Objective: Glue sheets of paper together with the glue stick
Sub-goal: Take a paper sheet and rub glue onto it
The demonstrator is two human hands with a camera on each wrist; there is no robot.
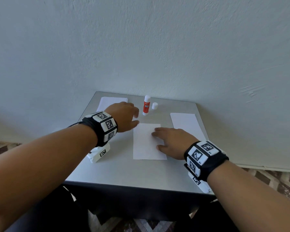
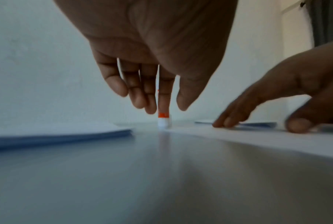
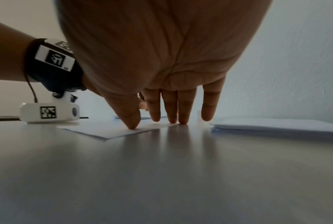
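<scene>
A white sheet of paper point(image 1: 145, 144) lies in the middle of the grey table point(image 1: 141, 173). My right hand point(image 1: 171, 141) rests flat on the sheet's right side, fingers straight and pressing down; its fingertips point(image 3: 133, 126) touch the paper point(image 3: 108, 130). My left hand point(image 1: 126, 116) hovers above the table just left of the sheet's far corner, fingers relaxed and holding nothing. Behind it stands an uncapped red-and-white glue stick point(image 1: 146, 107), partly hidden by my left fingers point(image 2: 140, 98) in the left wrist view point(image 2: 163, 119). Its white cap point(image 1: 154, 106) stands beside it.
A stack of white paper point(image 1: 113, 102) lies at the table's far left, partly under my left hand. Another stack point(image 1: 187, 123) lies at the right. The table backs onto a pale wall. The front of the table is bare grey surface.
</scene>
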